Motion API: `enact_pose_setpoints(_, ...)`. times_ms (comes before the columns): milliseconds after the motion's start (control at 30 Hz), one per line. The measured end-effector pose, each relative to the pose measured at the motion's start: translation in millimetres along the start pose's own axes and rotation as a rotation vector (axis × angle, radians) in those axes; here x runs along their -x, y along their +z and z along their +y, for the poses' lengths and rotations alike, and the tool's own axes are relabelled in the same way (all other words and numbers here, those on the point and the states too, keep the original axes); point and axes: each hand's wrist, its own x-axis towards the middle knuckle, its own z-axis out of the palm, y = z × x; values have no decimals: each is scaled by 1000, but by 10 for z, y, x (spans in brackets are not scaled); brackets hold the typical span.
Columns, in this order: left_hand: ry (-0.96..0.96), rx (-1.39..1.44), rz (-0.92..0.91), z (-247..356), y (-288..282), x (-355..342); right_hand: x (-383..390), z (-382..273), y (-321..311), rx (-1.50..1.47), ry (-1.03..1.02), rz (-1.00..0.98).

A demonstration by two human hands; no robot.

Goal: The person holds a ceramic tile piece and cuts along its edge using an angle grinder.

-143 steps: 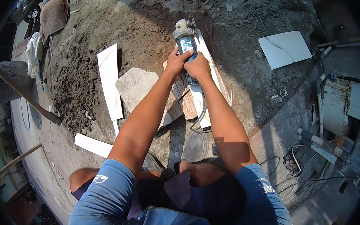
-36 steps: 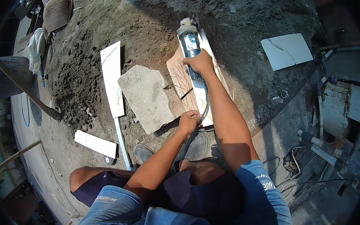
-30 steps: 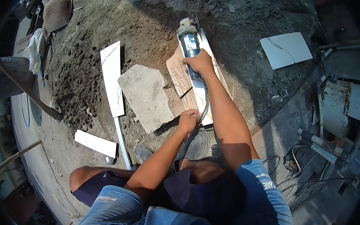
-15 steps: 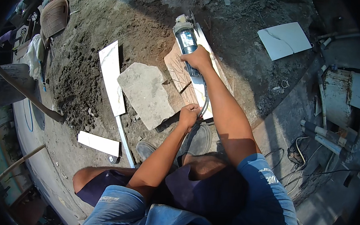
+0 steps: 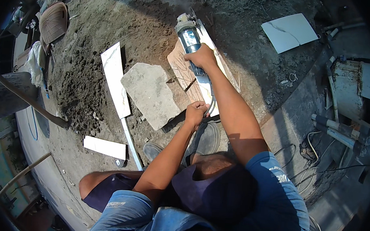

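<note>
My right hand (image 5: pixel 201 57) wraps round the body of a blue angle grinder (image 5: pixel 189 37), whose disc stands at the far end of a long white tile strip (image 5: pixel 219 73). That strip lies on a reddish-brown slab (image 5: pixel 181 67). Closed at the strip's near end is my left hand (image 5: pixel 196 113), beside the grinder's black cord (image 5: pixel 213 101); whether its fingers pinch the tile or the cord is hidden. A flat grey stone (image 5: pixel 150 93) rests left of the slab.
On the left lie a white tile piece (image 5: pixel 115 77), a smaller white offcut (image 5: pixel 104 147) and a tape measure's extended blade (image 5: pixel 131 144). A marbled tile (image 5: pixel 289 32) is at the far right. Pipes (image 5: pixel 336 127) and loose cables (image 5: pixel 311 145) crowd the right side. My shoe (image 5: pixel 205 139) stands close to the strip.
The whole view has turned slightly. The grinder and my right hand appear a little farther left and up; both hands keep about the same hold.
</note>
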Motion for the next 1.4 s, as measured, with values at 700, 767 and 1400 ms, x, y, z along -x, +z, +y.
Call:
enact_pose_setpoints(700, 15, 3, -2, 70, 17, 24, 41, -18, -34, 0, 65, -91)
enact_pose_setpoints(767, 4, 3, -23, 71, 27, 14, 38, 5, -44, 1, 71, -84)
enact_pose_setpoints(1400, 28, -20, -13, -9, 13, -27, 136, 58, -39, 38, 26, -29)
